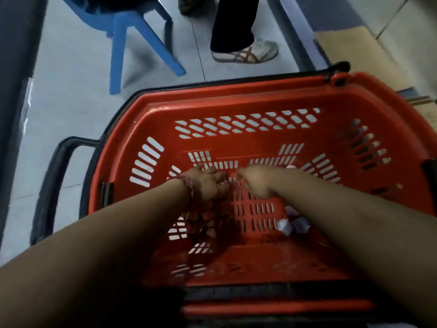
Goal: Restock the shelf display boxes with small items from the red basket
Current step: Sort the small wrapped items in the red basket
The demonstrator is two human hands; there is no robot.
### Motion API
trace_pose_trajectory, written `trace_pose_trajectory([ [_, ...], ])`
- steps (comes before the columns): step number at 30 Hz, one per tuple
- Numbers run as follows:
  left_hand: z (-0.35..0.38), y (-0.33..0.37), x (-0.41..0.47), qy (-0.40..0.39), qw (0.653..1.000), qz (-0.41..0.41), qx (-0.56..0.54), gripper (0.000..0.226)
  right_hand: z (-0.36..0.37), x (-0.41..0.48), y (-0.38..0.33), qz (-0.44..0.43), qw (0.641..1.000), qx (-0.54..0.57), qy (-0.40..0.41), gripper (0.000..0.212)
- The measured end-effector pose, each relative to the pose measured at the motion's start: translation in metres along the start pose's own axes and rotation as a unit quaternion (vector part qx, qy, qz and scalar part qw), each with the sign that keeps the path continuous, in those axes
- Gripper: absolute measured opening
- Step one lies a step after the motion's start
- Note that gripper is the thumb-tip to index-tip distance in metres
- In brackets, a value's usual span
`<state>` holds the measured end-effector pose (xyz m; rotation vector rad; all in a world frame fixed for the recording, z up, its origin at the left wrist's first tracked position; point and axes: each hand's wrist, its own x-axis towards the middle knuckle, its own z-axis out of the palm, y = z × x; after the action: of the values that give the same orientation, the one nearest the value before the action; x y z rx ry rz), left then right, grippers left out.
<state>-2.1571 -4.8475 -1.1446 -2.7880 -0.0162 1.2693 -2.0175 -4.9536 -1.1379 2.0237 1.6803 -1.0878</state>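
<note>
The red basket (236, 100) stands on the floor below me, and both my arms reach down into it. My left hand (205, 183), with a beaded band on the wrist, has its fingers curled into a heap of small dark red packets (208, 223) on the basket's left floor. My right hand (256, 183) is curled beside it over the slotted bottom; whether it holds anything is blurred. A few small white packets (292, 224) lie under my right forearm. No shelf display boxes are in view.
A blue plastic chair (132, 39) stands on the pale floor beyond the basket. A person's leg and a white sneaker (248, 52) are next to it. Flat cardboard (354, 50) lies at the right. A dark shelf edge (11, 114) runs along the left.
</note>
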Motion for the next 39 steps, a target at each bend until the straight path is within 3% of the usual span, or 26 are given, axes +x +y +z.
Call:
trace_pose_trajectory([
  [9,0.068,-0.021,0.044,0.078,0.991,0.022,0.104,0.077,0.051,0.045,0.031,0.018,0.997,0.069,-0.037,0.024],
  [12,0.084,-0.026,0.041,0.114,0.990,0.032,0.071,0.085,0.053,0.045,0.028,0.022,0.995,0.074,-0.056,0.044],
  [14,0.091,-0.021,0.040,0.125,0.991,0.015,0.050,0.089,0.049,0.042,0.021,0.036,0.994,0.091,-0.058,0.044],
  [21,0.091,-0.011,0.031,0.059,0.996,-0.037,0.060,0.109,0.051,0.036,0.000,0.013,0.991,0.124,-0.051,0.052],
  [31,0.083,-0.011,0.043,0.053,0.985,-0.082,-0.144,0.077,0.061,0.031,-0.011,-0.010,0.992,0.093,-0.086,0.033],
  [36,0.086,-0.006,0.037,0.026,0.990,-0.072,-0.118,0.099,0.060,0.033,-0.013,-0.010,0.992,0.102,-0.077,0.031],
  [39,0.083,-0.003,0.035,0.034,0.989,-0.077,-0.119,0.096,0.062,0.035,-0.015,-0.009,0.992,0.091,-0.086,0.031],
])
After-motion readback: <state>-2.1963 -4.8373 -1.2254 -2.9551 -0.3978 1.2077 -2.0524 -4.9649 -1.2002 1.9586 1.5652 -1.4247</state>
